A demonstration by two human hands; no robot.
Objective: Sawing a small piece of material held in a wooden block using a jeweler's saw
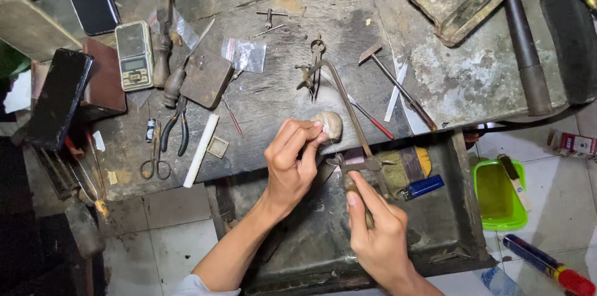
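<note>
Left hand (pixel 291 162) fingers pinch small workpiece against pale peg (pixel 329 125); right hand (pixel 376 231) fist grips saw (pixel 348 115) handle; cut progress hidden, piece uncut through.

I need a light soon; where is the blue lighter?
The blue lighter lies in the open drawer, right of the right hand, beside a brush.

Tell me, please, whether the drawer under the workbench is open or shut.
Open: the drawer is pulled out under both hands, exposing a brush and blue lighter inside.

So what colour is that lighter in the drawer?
Blue lighter, with a silver top; seen in the head view.
</note>
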